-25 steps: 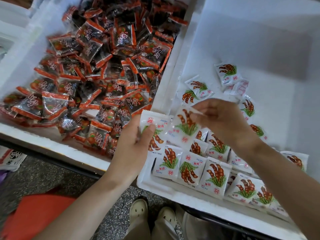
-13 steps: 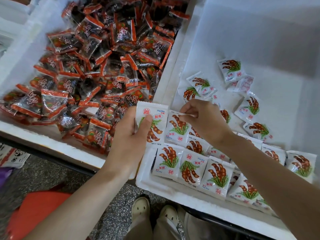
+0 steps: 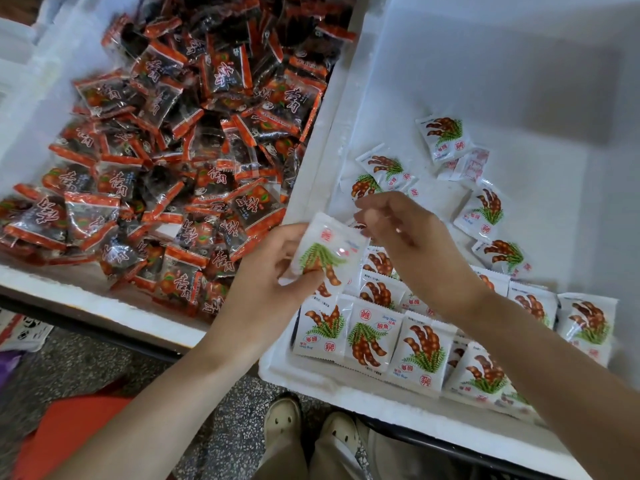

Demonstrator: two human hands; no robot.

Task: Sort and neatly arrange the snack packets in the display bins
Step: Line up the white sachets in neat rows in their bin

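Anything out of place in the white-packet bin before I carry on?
Yes. Behind the neat near row, several loose packets lie scattered and tilted across the right bin; a face-down packet beside the farthest shows its pink-printed back. The left hand holds a white packet.

Two bins side by side.
Left bin (image 3: 104,308) held a packet heap (image 3: 194,150); right bin (image 3: 346,391) held a packet row (image 3: 374,337) along its near wall.

1. Right bin (image 3: 485,81): plain white. Left bin (image 3: 31,98): white too.
2. Pod packets (image 3: 372,336): white, brown pods, green fronds, red round stamp.
3. Dark packets (image 3: 225,67): see-through over black, orange-red bands, white characters.
4. Floor (image 3: 86,368): grey, speckled black and white.
5. Shoes (image 3: 282,420): cream.
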